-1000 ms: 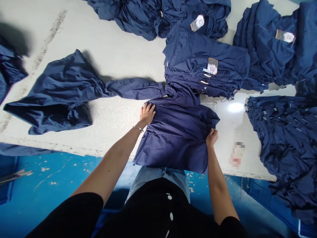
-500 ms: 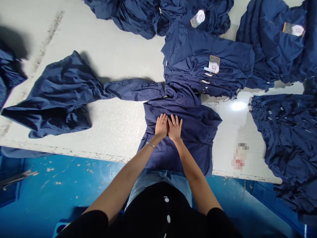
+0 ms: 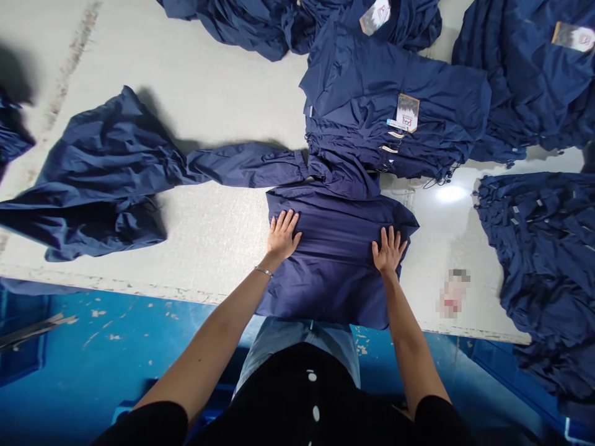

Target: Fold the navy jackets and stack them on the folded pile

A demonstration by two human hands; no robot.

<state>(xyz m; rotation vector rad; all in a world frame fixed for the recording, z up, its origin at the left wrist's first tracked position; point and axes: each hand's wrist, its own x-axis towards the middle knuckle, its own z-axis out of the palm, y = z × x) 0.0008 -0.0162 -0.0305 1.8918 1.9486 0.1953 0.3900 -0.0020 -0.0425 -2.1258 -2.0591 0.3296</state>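
Observation:
A folded navy garment [image 3: 337, 254] lies at the near edge of the white table [image 3: 218, 229], its lower part hanging over the edge. My left hand [image 3: 282, 235] lies flat on its left side with fingers spread, open. My right hand [image 3: 388, 250] presses flat on its right side, fingers apart, open. A sleeve of another navy garment [image 3: 246, 166] stretches along the table just behind the folded one.
A crumpled navy garment [image 3: 100, 176] lies spread at the left. A stack of folded navy garments with paper tags [image 3: 395, 118] sits behind. More navy piles lie at the far top [image 3: 260, 25] and right [image 3: 543, 248]. The floor below is blue [image 3: 93, 347].
Both hands were together at the garment's middle half a second ago; now they have slid apart to its left and right sides, flattening the cloth.

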